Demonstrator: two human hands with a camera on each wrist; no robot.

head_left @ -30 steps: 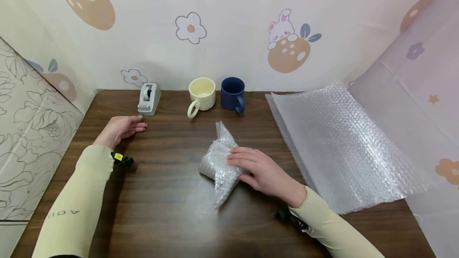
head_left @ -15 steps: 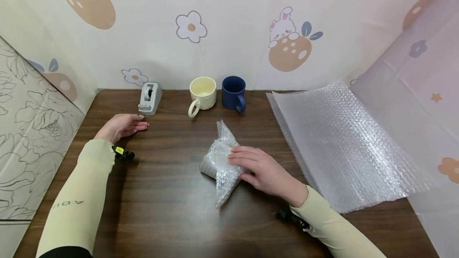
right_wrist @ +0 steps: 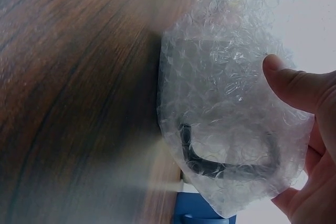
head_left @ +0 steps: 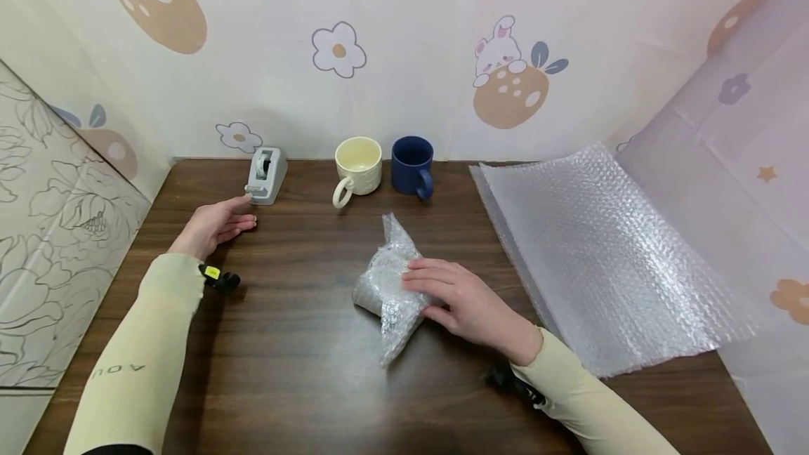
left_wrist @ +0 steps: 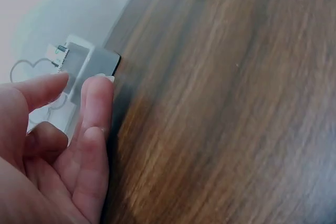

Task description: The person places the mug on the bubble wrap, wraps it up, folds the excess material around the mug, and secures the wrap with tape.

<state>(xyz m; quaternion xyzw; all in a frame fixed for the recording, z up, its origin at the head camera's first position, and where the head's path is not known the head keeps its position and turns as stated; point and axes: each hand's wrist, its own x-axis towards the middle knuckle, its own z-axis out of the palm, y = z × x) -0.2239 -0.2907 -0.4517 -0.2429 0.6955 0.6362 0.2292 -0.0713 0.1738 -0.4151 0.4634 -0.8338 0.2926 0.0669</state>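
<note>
In the head view my left hand point(head_left: 218, 225) reaches the front of a grey tape dispenser point(head_left: 266, 174) at the back left. In the left wrist view, one fingertip is beside the dispenser's toothed cutter point(left_wrist: 64, 59), the other fingers loosely bent; whether tape is held cannot be told. A mug wrapped in bubble wrap point(head_left: 388, 286) sits mid-table. My right hand point(head_left: 464, 300) holds it, fingers over its top and thumb on its side. A dark curved handle point(right_wrist: 207, 169) shows through the wrap in the right wrist view.
A cream mug point(head_left: 358, 166) and a blue mug point(head_left: 411, 166) stand at the back edge of the brown wooden table point(head_left: 291, 385). Sheets of bubble wrap point(head_left: 607, 258) lie on the right, overhanging the table's right edge. A patterned backdrop point(head_left: 404, 55) rises behind.
A finger of my left hand has risen slightly to the front of the tape dispenser. My right hand and the wrapped mug have stayed in place.
</note>
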